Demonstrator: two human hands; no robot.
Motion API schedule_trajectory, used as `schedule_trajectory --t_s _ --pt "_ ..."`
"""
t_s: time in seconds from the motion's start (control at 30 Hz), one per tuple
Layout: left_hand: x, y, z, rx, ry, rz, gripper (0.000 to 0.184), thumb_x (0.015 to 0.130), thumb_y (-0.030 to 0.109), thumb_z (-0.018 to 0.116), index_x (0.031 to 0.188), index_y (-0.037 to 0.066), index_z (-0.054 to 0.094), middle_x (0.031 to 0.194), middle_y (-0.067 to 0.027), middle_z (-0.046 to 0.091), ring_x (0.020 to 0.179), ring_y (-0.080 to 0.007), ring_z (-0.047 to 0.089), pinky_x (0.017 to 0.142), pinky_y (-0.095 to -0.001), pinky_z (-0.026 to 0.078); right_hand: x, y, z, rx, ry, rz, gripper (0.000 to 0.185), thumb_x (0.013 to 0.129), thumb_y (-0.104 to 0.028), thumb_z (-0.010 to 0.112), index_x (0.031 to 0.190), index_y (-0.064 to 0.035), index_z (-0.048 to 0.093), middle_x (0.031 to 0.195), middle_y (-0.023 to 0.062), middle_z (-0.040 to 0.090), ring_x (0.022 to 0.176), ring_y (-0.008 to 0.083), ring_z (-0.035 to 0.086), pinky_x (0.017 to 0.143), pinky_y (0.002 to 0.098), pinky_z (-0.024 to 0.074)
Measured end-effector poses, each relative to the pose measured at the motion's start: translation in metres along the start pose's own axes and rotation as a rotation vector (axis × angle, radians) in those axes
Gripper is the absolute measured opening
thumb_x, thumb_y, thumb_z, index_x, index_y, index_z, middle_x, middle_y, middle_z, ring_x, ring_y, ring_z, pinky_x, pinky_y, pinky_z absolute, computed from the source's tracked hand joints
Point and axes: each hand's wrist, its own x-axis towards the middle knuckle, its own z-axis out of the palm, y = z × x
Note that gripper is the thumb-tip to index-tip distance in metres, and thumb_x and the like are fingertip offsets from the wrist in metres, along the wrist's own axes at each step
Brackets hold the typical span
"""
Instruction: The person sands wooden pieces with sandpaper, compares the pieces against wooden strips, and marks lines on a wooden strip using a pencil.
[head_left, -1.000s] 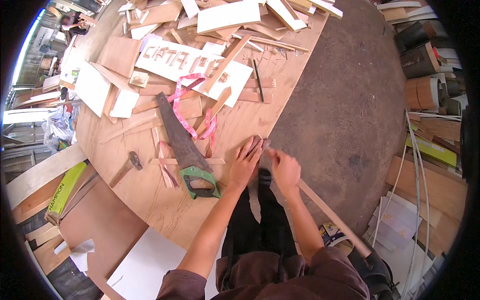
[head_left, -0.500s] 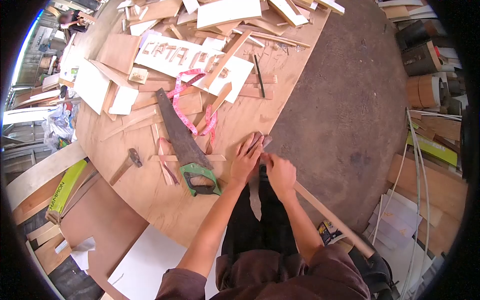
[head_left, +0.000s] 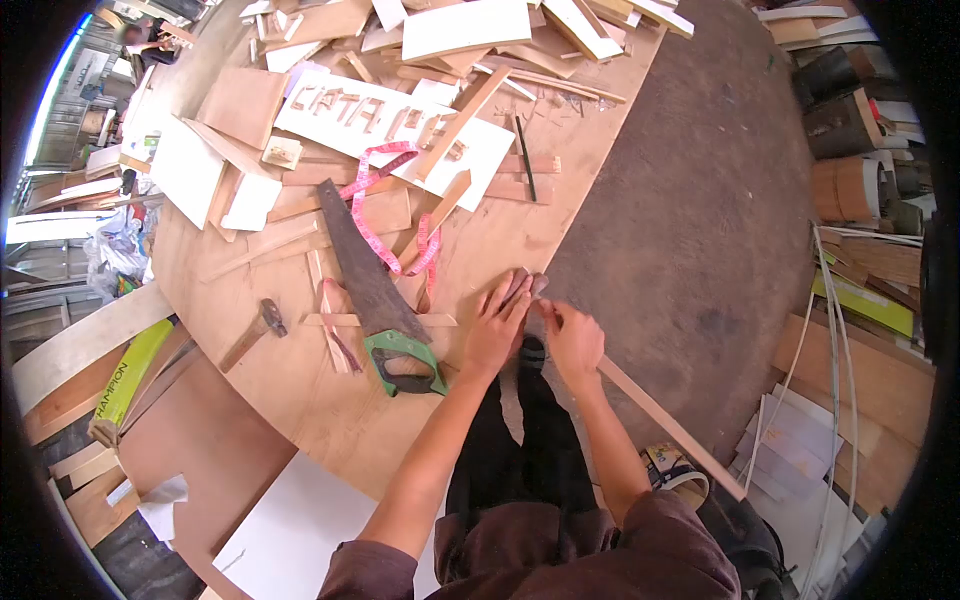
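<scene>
Both hands meet at the near right edge of the table (head_left: 310, 400), one end of a long wooden strip (head_left: 675, 430) close by.
Left hand (head_left: 495, 328) lies over a small dark piece (head_left: 540, 284); grip on it cannot be told. Right hand (head_left: 575, 342) clenched just beside, contents hidden. Strip slants out past right wrist, over floor. On table, left of hands: green-handled handsaw (head_left: 368, 270), pink measuring tape (head_left: 362, 215), hammer (head_left: 262, 325).

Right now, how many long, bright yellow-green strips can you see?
2: the left strip is beside the table; the right strip is among boards across the floor. Others may be hidden under the piles.
</scene>
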Motion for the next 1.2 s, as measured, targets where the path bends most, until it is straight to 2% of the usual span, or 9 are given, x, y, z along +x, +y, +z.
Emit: schedule_trajectory --t_s 0.33,0.4,0.53,0.7,0.8,0.87,1.0,1.07,1.2 --pt "-0.002 -0.001 0.002 -0.016 -0.016 -0.023 0.045 0.091 0.008 0.063 0.135 0.008 0.056 0.15 -0.0008 0.054 0.146 -0.025 0.042 0.111 -0.0457 0.037 -0.001 0.004 0.011 -0.037 0.022 -0.058 0.029 0.1 -0.036 0.059 0.09 -0.0109 0.07 0.075 0.0211 0.069 0.07 0.0432 0.069 0.063 0.0527 0.0546" --pt "-0.005 0.002 0.005 -0.02 0.001 -0.038 0.045 0.091 0.009 0.063 0.134 0.008 0.056 0.151 -0.0001 0.054 0.146 -0.0248 0.041 0.111 -0.0462 0.038 0.007 0.004 0.014 0.051 0.135 0.007 0.028 0.099 -0.035 0.06 0.089 -0.0105 0.07 0.074 0.0203 0.069 0.069 0.0428 0.069 0.063 0.0527 0.0544" --pt "-0.008 -0.003 0.008 -0.053 -0.035 -0.103 0.044 0.093 0.011 0.062 0.137 0.009 0.054 0.152 0.0017 0.053 0.147 -0.025 0.04 0.109 -0.0481 0.04 -0.015 0.0 0.019 -0.043 0.026 -0.07 0.033 0.099 -0.038 0.059 0.086 -0.0095 0.07 0.074 0.0199 0.069 0.069 0.0427 0.068 0.063 0.0515 0.0545" --pt "-0.003 0.001 -0.001 -0.041 -0.082 -0.095 0.046 0.094 0.013 0.062 0.139 0.01 0.053 0.153 0.0025 0.051 0.148 -0.0249 0.039 0.108 -0.0492 0.04 0.007 0.004 0.011 0.006 0.133 -0.064 0.034 0.099 -0.04 0.059 0.086 -0.0103 0.071 0.074 0.0201 0.07 0.067 0.0418 0.069 0.061 0.0502 0.055" --pt "-0.006 0.0 0.006 -0.051 -0.006 -0.084 0.047 0.094 0.013 0.062 0.139 0.01 0.052 0.155 0.0023 0.05 0.148 -0.025 0.038 0.108 -0.0494 0.04 0.0 0.006 0.018 -0.047 0.099 -0.027 0.036 0.1 -0.04 0.059 0.086 -0.0099 0.071 0.072 0.0201 0.069 0.067 0.0413 0.069 0.061 0.0496 0.0549" --pt "-0.008 -0.003 0.007 -0.026 -0.081 -0.075 0.047 0.093 0.012 0.063 0.139 0.009 0.052 0.155 0.0014 0.05 0.148 -0.025 0.039 0.108 -0.0494 0.04 -0.018 0.006 0.025 -0.073 -0.008 -0.106 0.03 0.097 -0.037 0.064 0.093 -0.0094 0.074 0.073 0.0199 0.068 0.068 0.0421 0.067 0.06 0.0484 0.0519" --pt "-0.002 0.002 -0.002 -0.052 -0.054 -0.085 0.047 0.092 0.01 0.063 0.138 0.009 0.053 0.154 0.0015 0.05 0.148 -0.0244 0.039 0.107 -0.0492 0.041 -0.001 0.003 0.018 -0.025 0.034 -0.06 0.03 0.098 -0.037 0.064 0.093 -0.0094 0.074 0.073 0.0191 0.068 0.069 0.0413 0.068 0.061 0.0484 0.0528" --pt "0.0 0.007 -0.004 -0.046 -0.032 -0.109 0.046 0.091 0.01 0.064 0.136 0.009 0.054 0.154 0.0019 0.051 0.147 -0.0238 0.039 0.107 -0.049 0.042 0.003 0.005 0.021 0.049 0.113 -0.007 0.035 0.098 -0.04 0.06 0.084 -0.0093 0.07 0.071 0.0209 0.068 0.066 0.0423 0.068 0.06 0.0517 0.0534" --pt "-0.005 0.003 0.0 -0.037 -0.057 -0.098 0.044 0.092 0.01 0.064 0.135 0.008 0.055 0.153 0.0012 0.051 0.147 -0.0239 0.04 0.106 -0.0487 0.042 -0.014 0.009 0.032 0.026 0.068 -0.073 0.037 0.1 -0.04 0.059 0.084 -0.009 0.07 0.071 0.0207 0.068 0.068 0.0422 0.068 0.06 0.0517 0.0528"
